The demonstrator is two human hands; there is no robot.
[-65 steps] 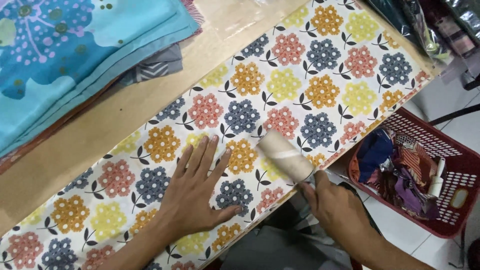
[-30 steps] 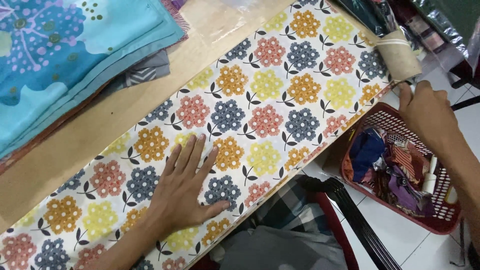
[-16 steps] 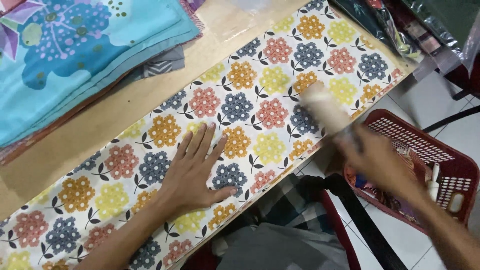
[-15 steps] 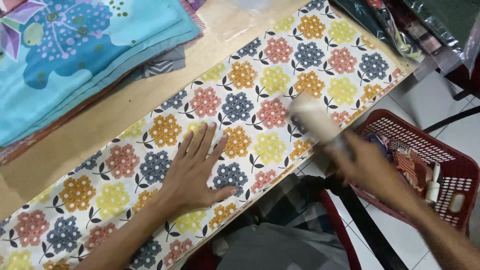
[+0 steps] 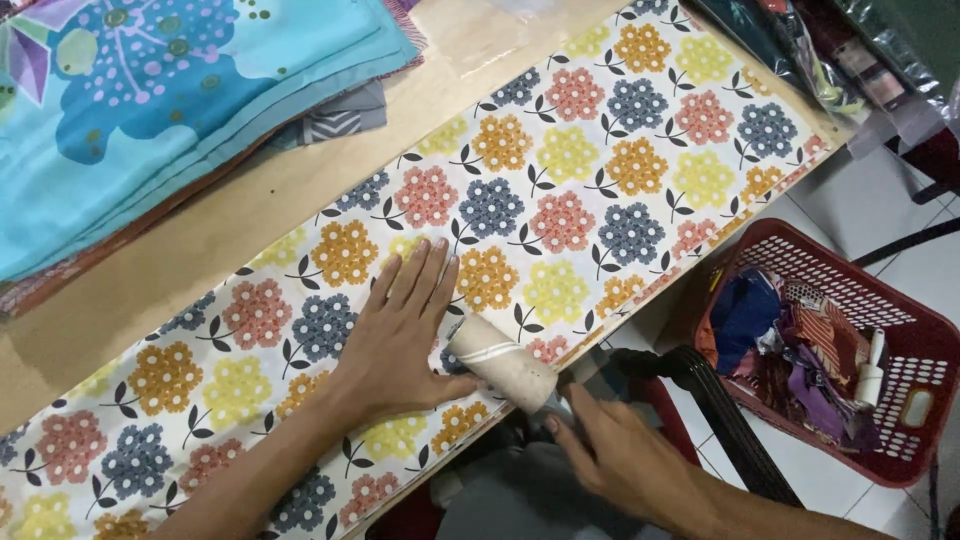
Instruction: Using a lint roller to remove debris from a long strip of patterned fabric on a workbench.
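Observation:
A long strip of white fabric (image 5: 560,190) printed with orange, yellow, pink and grey-blue flowers lies diagonally across a wooden table (image 5: 250,200). My left hand (image 5: 400,335) lies flat on it with fingers spread, near the table's front edge. My right hand (image 5: 615,455) holds the handle of a beige lint roller (image 5: 505,362), whose roll rests on the fabric right beside my left thumb.
A stack of folded fabrics (image 5: 170,100), turquoise with blue and pink flowers on top, sits at the back left. A red plastic basket (image 5: 850,360) with fabric scraps stands on the tiled floor at right. Dark bagged items (image 5: 800,50) lie at the table's far right.
My right hand swept the lint roller from the fabric's far right end back along the strip toward my left hand. The left hand stayed flat on the fabric.

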